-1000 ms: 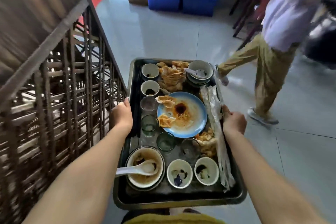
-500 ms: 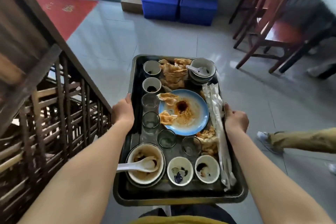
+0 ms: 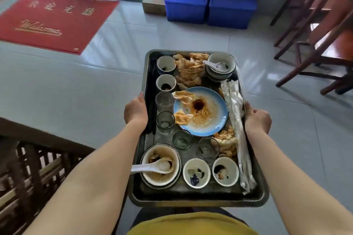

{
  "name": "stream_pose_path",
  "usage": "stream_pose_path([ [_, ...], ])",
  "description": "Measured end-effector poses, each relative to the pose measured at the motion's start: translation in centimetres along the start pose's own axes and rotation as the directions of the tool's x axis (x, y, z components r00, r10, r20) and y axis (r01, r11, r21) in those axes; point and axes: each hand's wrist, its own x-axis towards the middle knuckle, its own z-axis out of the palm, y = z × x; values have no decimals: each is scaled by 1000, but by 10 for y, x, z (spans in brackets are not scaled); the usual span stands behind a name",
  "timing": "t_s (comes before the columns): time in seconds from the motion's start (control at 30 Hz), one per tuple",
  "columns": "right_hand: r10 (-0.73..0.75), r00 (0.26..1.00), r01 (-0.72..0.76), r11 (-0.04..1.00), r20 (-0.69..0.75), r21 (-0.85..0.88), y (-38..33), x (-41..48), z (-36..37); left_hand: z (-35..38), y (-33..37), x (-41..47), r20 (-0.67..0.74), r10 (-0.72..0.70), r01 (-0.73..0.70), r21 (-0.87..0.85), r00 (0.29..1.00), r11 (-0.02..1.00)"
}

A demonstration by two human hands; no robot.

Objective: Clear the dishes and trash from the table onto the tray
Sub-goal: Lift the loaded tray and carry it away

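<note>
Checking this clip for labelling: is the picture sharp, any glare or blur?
Head view: the dark rectangular metal tray is sharp; the red welcome mat and brown wooden lattice railing are smeared at the edges; light glares on the glossy grey floor tiles.

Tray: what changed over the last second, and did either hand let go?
The view swung past the wooden railing, now low on the left; a red welcome mat and chairs came into view, and the passer-by is gone. Nothing let go: left hand and right hand still grip the tray by its long sides. The blue plate, bowls and glasses lie as before.
</note>
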Motion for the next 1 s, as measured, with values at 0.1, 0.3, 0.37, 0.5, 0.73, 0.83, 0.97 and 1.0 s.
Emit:
stream_pose_path([
  [0.1,-29,1000,30,999,8,-30,-33,37,18,4,21,42,-15,-4,4,2,1000,1000],
  [0.3,-39,999,40,999,10,-31,-106,111,69,15,58,150,6,-20,20,-23,1000,1000],
  [0.37,-28,1000,28,999,-11,-20,-133,139,92,17,75,197,17,-25,25,-33,1000,999],
  [0.5,-19,1000,19,1000,-19,-13,-177,181,121,13,109,264,20,-11,12,-9,1000,1000],
  [0.73,-39,999,39,999,-6,-36,-254,271,156,19,171,361,17,-16,16,-3,1000,1000],
  [0.83,-51,999,50,996,-6,-74,-282,309,166,30,195,395,14,-20,20,-8,1000,1000],
  [0.97,-55,998,56,994,14,-89,-320,371,183,50,235,449,16,-46,47,-36,999,998],
  [1.0,-57,998,59,994,25,-87,-331,388,187,55,246,463,11,-53,54,-48,999,997],
])
